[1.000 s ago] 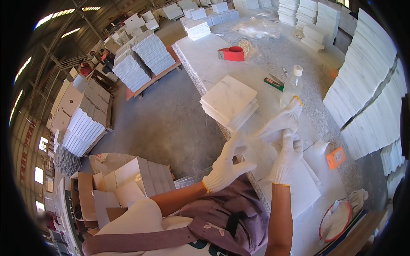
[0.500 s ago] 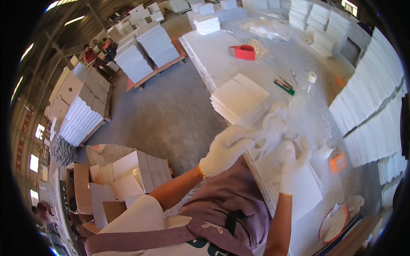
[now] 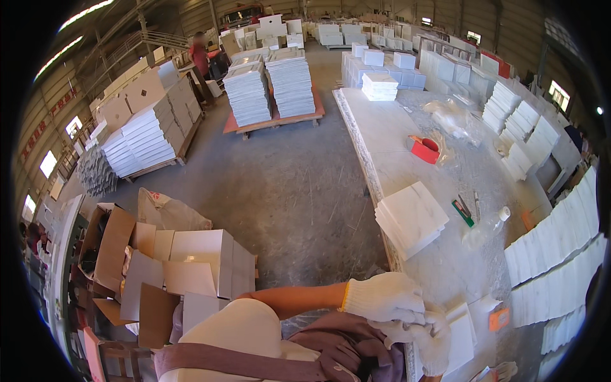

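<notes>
My left hand [image 3: 385, 298], in a white knit glove with a yellow cuff edge, is closed, its fingers curled down. Against it is my right hand [image 3: 435, 344], gloved in white too, with its fingers bent. Both meet over the near edge of a pale stone table [image 3: 439, 280]. White knit fabric bunches between them; whether it is a loose glove or only fingers I cannot tell. Flat white tiles [image 3: 463, 334] lie just right of my right hand. Farther up the table edge sits a stack of veined white square tiles [image 3: 414, 219], apart from both hands.
A clear plastic bottle [image 3: 487, 232], a green-and-dark hand tool [image 3: 463, 213], an orange block [image 3: 499, 319] and a red band roll [image 3: 425, 149] lie on the table. Tile rows [image 3: 560, 254] stand right. Opened cardboard boxes [image 3: 114, 254] are left; loaded pallets [image 3: 273, 121] stand beyond the floor.
The view has tilted up and turned, so the table sits lower and farther right. My hands, apart and blurred before, have come together near my body. A loose-looking white glove shape above them no longer shows.
</notes>
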